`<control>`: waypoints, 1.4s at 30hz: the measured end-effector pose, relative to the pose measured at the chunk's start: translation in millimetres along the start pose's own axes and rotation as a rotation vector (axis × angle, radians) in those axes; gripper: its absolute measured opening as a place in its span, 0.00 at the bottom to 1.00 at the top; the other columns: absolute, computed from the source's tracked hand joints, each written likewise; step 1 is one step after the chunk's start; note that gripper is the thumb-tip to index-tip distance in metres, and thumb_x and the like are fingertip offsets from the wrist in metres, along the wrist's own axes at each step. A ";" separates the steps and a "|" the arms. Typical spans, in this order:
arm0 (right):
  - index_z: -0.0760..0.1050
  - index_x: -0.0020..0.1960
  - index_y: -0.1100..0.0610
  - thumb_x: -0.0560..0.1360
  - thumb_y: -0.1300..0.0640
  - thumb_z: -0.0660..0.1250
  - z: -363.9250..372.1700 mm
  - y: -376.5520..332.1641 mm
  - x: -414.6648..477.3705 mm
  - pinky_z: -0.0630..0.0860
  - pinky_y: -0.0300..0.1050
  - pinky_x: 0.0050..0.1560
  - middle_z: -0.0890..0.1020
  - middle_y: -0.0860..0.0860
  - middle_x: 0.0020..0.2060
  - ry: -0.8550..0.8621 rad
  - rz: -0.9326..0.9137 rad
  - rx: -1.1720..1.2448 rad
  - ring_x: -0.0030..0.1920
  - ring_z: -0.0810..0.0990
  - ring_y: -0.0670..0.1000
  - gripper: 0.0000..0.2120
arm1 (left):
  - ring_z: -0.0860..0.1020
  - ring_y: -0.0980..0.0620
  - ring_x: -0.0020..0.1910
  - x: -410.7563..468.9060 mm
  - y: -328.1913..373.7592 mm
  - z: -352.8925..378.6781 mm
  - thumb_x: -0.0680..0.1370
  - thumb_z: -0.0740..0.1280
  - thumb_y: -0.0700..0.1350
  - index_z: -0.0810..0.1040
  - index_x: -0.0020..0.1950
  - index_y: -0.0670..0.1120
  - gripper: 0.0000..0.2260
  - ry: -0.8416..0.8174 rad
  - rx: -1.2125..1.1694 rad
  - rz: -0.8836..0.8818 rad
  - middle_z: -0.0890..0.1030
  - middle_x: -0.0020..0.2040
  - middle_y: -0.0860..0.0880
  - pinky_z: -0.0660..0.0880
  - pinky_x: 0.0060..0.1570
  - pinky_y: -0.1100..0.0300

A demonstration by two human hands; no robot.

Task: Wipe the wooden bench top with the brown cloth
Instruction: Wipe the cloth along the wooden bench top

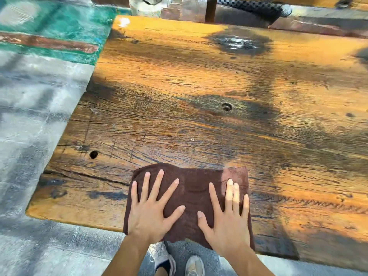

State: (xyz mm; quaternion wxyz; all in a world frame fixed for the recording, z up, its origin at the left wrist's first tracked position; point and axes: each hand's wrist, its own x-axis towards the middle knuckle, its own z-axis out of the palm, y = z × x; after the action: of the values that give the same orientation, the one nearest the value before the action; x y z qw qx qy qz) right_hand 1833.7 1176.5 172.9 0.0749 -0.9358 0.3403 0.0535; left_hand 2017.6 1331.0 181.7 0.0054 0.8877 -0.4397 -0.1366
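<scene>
Wood fills most of the view: a worn bench top (219, 86) with orange-brown grain, dark stains and fine cracks, running away from the person to the right. Grey concrete floor (35, 116) lies to its left and along its near edge, and a green painted patch (59, 26) covers the floor at the far left.

The brown cloth (191, 188) lies flat on the bench top at the near edge, and its near side hangs slightly over that edge. Sunlight catches its far right corner.

Both hands press down on the cloth, palms flat. The left hand (151, 214) covers the left half with all fingers straight and spread wide. The right hand (229, 218) covers the right half, fingers straight, the middle two close together. The hands lie side by side without touching.

Two pale shoes (161, 255) stand on the floor below the cloth, between the forearms. A small round hole (93, 154) shows in the wood left of the cloth, and another (226, 106) sits further back in a dark stain.
</scene>
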 end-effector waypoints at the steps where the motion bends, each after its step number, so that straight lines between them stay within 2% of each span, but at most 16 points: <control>1: 0.53 0.85 0.48 0.79 0.31 0.53 -1.3 -0.5 6.0 0.56 0.75 0.77 0.53 0.66 0.83 -0.002 -0.002 0.002 0.83 0.52 0.67 0.40 | 0.45 0.39 0.84 5.3 -1.2 -1.5 0.80 0.50 0.75 0.49 0.83 0.68 0.33 -0.002 -0.003 -0.007 0.48 0.86 0.51 0.49 0.78 0.31; 10: 0.56 0.85 0.47 0.79 0.31 0.56 -8.6 -8.1 66.4 0.56 0.73 0.78 0.54 0.63 0.84 0.027 -0.015 0.036 0.83 0.53 0.66 0.39 | 0.38 0.42 0.84 72.8 -19.6 -18.0 0.79 0.47 0.76 0.44 0.82 0.70 0.33 0.002 -0.024 -0.076 0.42 0.86 0.53 0.43 0.79 0.32; 21: 0.54 0.85 0.47 0.79 0.31 0.56 -13.7 -18.6 142.5 0.57 0.72 0.78 0.53 0.63 0.84 0.007 -0.005 0.065 0.84 0.54 0.64 0.39 | 0.41 0.41 0.84 169.8 -46.1 -38.0 0.80 0.46 0.75 0.46 0.83 0.68 0.32 0.022 0.014 -0.060 0.45 0.86 0.52 0.47 0.78 0.30; 27: 0.49 0.86 0.45 0.81 0.29 0.51 -23.6 -29.0 238.8 0.51 0.69 0.81 0.47 0.61 0.85 0.021 0.006 0.095 0.85 0.45 0.61 0.38 | 0.33 0.44 0.83 235.5 -66.4 -54.5 0.79 0.41 0.76 0.39 0.81 0.71 0.32 0.043 -0.032 -0.140 0.37 0.85 0.55 0.37 0.79 0.34; 33: 0.36 0.84 0.39 0.80 0.27 0.43 -37.1 -36.8 352.7 0.37 0.64 0.81 0.33 0.56 0.83 -0.043 0.030 0.120 0.83 0.31 0.56 0.38 | 0.31 0.45 0.82 332.6 -98.2 -76.4 0.78 0.40 0.76 0.38 0.80 0.72 0.31 0.055 -0.036 -0.162 0.35 0.84 0.55 0.35 0.78 0.35; 37: 0.44 0.84 0.37 0.79 0.27 0.45 -44.4 -46.8 430.4 0.37 0.64 0.81 0.39 0.55 0.85 0.077 0.091 0.164 0.84 0.36 0.55 0.37 | 0.35 0.45 0.83 402.9 -119.0 -93.6 0.78 0.40 0.77 0.38 0.80 0.72 0.31 0.100 -0.025 -0.152 0.36 0.85 0.55 0.37 0.79 0.35; 42: 0.34 0.83 0.37 0.78 0.25 0.39 -63.8 -51.5 539.3 0.33 0.64 0.80 0.32 0.55 0.83 -0.002 0.106 0.112 0.82 0.29 0.55 0.38 | 0.33 0.47 0.83 509.0 -146.8 -119.2 0.77 0.40 0.77 0.38 0.79 0.74 0.31 0.134 0.001 -0.140 0.36 0.85 0.57 0.36 0.79 0.36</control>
State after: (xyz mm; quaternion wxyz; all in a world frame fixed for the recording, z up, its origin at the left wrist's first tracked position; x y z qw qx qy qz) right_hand 2281.3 865.1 159.5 0.1247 -0.9108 0.3915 0.0394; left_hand 2454.6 1009.7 156.4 0.0247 0.9233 -0.3756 -0.0767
